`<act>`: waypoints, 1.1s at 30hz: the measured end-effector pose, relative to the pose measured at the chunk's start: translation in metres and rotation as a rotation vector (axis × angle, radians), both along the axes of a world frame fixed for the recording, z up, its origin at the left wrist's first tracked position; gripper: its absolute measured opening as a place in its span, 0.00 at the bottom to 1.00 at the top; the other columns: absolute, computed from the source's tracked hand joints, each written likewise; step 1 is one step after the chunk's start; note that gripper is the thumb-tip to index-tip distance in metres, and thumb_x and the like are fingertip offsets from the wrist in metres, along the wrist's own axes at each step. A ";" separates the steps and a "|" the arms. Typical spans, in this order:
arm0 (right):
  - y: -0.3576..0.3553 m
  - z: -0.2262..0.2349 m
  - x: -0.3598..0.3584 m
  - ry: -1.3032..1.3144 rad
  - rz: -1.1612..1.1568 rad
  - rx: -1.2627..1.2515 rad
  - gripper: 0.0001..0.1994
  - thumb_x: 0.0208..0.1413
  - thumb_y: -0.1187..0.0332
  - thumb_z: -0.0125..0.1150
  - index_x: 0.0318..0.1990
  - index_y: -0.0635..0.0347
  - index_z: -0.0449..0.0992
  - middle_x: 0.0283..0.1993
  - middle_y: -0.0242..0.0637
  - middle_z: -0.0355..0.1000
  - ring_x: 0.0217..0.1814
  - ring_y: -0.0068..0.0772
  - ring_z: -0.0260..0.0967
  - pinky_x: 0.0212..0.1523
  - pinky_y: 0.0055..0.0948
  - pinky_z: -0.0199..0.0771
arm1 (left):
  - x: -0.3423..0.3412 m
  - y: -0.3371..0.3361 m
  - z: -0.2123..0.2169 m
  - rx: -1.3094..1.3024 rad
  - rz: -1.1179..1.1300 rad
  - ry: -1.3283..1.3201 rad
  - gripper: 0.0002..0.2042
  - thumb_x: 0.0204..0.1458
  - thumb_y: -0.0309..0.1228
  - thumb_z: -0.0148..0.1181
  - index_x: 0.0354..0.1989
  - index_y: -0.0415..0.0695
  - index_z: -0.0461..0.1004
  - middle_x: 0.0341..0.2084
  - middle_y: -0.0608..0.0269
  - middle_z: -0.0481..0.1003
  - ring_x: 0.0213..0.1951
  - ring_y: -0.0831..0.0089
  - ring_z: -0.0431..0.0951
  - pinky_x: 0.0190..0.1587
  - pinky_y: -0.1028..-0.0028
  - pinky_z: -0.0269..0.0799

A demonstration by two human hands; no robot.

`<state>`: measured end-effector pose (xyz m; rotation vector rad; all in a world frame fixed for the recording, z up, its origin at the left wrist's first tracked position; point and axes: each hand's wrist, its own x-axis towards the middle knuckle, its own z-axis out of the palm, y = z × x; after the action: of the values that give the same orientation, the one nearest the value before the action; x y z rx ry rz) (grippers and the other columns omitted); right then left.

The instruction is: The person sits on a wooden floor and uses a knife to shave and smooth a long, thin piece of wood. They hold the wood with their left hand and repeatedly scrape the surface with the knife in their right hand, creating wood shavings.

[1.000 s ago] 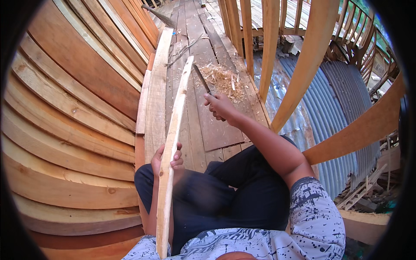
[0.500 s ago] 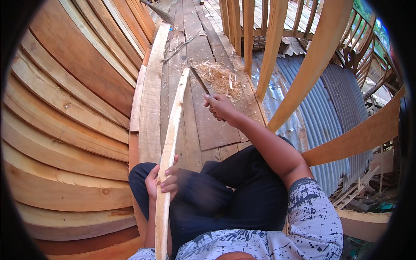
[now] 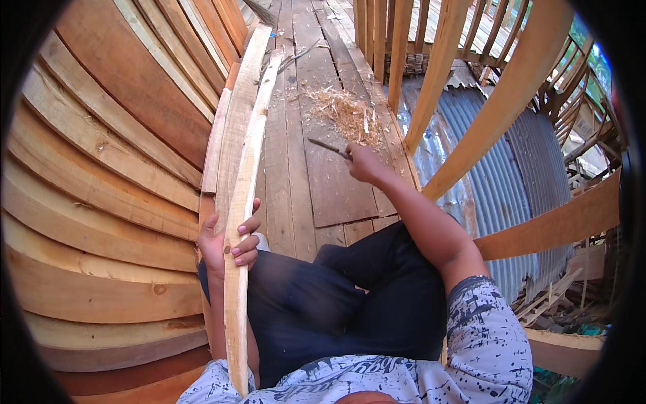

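The left hand (image 3: 214, 249) has its grip wrapped around a long pale wooden strip (image 3: 247, 178), thumb on the left edge, fingers on the right. The strip slants from beside the shirt (image 3: 377, 374), past the dark trousers (image 3: 336, 303), to its far end above the plank floor (image 3: 276, 202). The right hand's (image 3: 365, 163) grip is closed around a knife (image 3: 328, 147), its blade pointing left, apart from the strip. Curled shavings (image 3: 346, 114) lie on the floor just beyond the knife. Boards (image 3: 121, 161) line the left side.
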<state>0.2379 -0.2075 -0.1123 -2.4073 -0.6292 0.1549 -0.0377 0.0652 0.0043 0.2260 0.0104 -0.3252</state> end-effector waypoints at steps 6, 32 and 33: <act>0.031 -0.039 -0.024 -0.126 0.519 -0.276 0.29 0.57 0.80 0.51 0.67 0.49 0.66 0.52 0.50 0.72 0.48 0.55 0.75 0.48 0.47 0.76 | -0.006 0.022 -0.015 0.020 0.036 0.084 0.41 0.57 0.54 0.52 0.69 0.35 0.48 0.32 0.62 0.62 0.19 0.74 0.62 0.19 0.73 0.62; 0.148 -0.064 0.123 -0.584 0.425 -0.539 0.33 0.60 0.76 0.46 0.75 0.50 0.53 0.40 0.48 0.75 0.34 0.48 0.78 0.32 0.44 0.80 | -0.022 0.070 -0.041 -0.201 0.172 0.193 0.45 0.55 0.58 0.51 0.72 0.37 0.46 0.33 0.63 0.62 0.20 0.75 0.61 0.21 0.72 0.61; 0.147 -0.067 0.120 -0.571 0.486 -0.562 0.33 0.61 0.76 0.45 0.75 0.49 0.53 0.41 0.49 0.75 0.34 0.48 0.78 0.33 0.44 0.80 | -0.023 0.070 -0.041 -0.199 0.173 0.194 0.45 0.55 0.58 0.51 0.72 0.36 0.46 0.33 0.63 0.62 0.20 0.75 0.61 0.21 0.72 0.61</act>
<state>0.3574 -0.0607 -0.1792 -2.7889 -1.6137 -0.1932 -0.0605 0.1355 -0.0365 -0.0047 0.1877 -0.1735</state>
